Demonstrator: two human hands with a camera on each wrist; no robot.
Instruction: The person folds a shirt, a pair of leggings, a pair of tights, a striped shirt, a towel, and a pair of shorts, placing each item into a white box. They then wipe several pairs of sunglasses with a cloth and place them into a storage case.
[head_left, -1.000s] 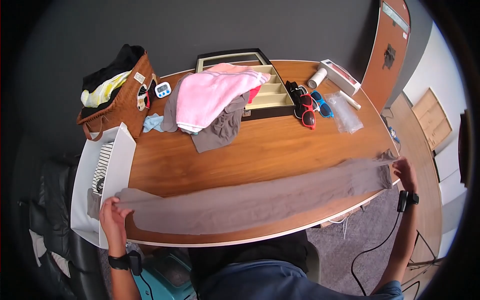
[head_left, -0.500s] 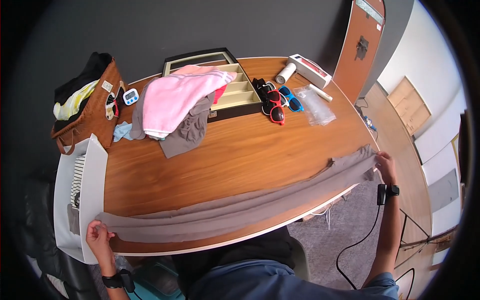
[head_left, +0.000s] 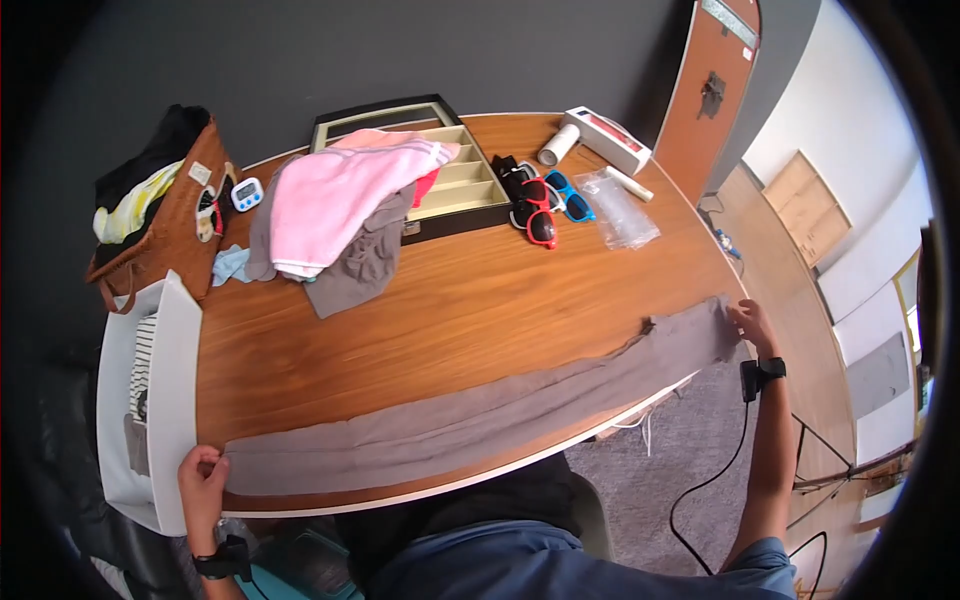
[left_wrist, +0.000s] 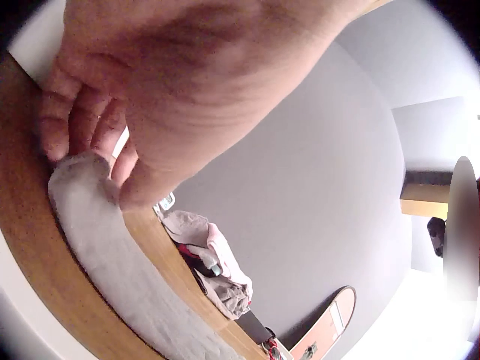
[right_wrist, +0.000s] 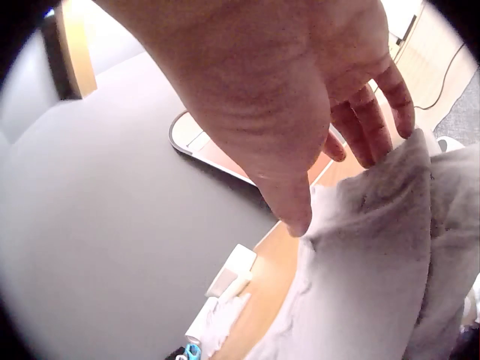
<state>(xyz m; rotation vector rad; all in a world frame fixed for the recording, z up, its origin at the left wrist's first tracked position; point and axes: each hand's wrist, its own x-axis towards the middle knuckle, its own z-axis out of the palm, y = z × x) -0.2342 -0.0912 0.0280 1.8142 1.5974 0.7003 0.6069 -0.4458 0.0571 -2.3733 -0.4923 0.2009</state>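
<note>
A long grey cloth (head_left: 450, 420) lies stretched along the front of the wooden table, low and mostly flat, with light creases along it. At its left end, my left hand (head_left: 203, 482) pinches the corner; the left wrist view shows fingers (left_wrist: 90, 124) curled at the cloth's end and the thumb beside it. My right hand (head_left: 755, 328) is at the other end. Its thumb and fingers (right_wrist: 367, 127) are spread apart along the cloth's edge, touching it. Near that end the edge is uneven, with a small dark notch.
A pink towel (head_left: 330, 195) and grey fabric lie heaped over a compartment box (head_left: 470, 185). Sunglasses (head_left: 540, 225), clear plastic (head_left: 620, 215) and a white box (head_left: 608, 140) are at the back right. A white bin (head_left: 180, 400), woven basket (head_left: 165, 225) and timer (head_left: 247, 194) stand left.
The grey cloth, raised and taut a second ago, has come down flatter on the table. Both hands have lowered with it, and the right thumb and fingers have loosened. The head view has shifted.
</note>
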